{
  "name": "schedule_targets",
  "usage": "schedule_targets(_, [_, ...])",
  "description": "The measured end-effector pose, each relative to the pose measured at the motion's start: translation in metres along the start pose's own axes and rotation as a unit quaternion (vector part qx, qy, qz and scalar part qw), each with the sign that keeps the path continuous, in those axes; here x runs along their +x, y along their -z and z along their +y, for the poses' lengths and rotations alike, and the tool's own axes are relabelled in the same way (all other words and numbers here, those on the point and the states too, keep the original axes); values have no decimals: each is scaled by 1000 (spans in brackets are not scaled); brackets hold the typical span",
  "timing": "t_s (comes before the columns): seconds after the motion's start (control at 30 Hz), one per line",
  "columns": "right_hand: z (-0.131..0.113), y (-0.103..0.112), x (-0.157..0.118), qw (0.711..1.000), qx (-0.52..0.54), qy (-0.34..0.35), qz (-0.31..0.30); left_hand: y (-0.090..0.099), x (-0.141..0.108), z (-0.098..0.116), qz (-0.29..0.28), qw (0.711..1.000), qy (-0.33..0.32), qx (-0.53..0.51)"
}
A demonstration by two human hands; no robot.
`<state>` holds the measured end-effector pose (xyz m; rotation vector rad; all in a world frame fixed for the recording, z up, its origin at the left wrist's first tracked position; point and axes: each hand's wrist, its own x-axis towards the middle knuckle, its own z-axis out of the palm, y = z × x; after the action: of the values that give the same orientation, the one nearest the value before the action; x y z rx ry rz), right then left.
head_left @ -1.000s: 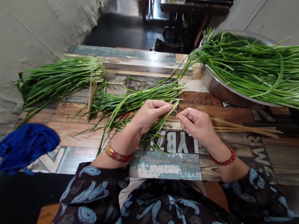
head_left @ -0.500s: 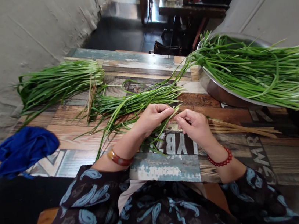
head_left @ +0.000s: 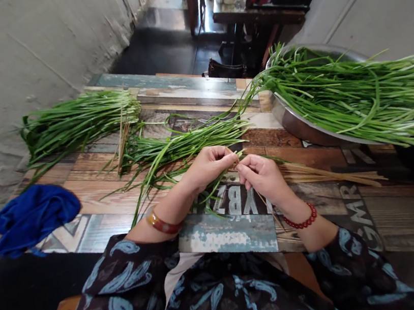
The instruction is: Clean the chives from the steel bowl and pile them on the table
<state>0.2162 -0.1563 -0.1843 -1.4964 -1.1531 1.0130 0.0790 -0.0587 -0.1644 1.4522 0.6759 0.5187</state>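
Observation:
My left hand [head_left: 212, 163] is closed, pinching the pale ends of a few garlic chives [head_left: 214, 195], whose green leaves trail beneath it. Its fingertips meet those of my right hand [head_left: 261, 173], which is closed on a thin bamboo skewer [head_left: 275, 213] slanting down under the palm. The skewer's upper tip is hard to make out between the fingers. Just beyond my hands lies a loose pile of chives [head_left: 189, 141], pale ends to the right. Loose bamboo skewers [head_left: 333, 173] lie beside my right wrist.
A metal basin [head_left: 282, 113] heaped with chives stands at right. At far left is a chive bunch [head_left: 82, 116], with skewers [head_left: 124, 143] by its cut ends. A blue cloth [head_left: 36, 215] lies at the table's left edge, near the wall [head_left: 22, 47]. Another table [head_left: 256, 14] stands beyond.
My right hand has moved in against my left fingertips, and a skewer now shows below its palm. The view has shifted slightly.

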Motion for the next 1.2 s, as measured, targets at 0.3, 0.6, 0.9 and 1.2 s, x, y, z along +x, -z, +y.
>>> schedule_targets(0.3, [-5,20,-1,960,-194,156,125,4,-1,-3,-10,1000,19,-1])
schedule_targets(0.6, [-5,30,3,836,-428,328,103,0,-1,-4,-49,999,13,-1])
schedule_targets(0.9, [-5,23,5,830,-442,318,126,-3,-1,-6,-53,998,22,0])
schedule_targets(1.2, [3,22,11,983,-83,78,144,-5,-3,1,-46,999,20,-19])
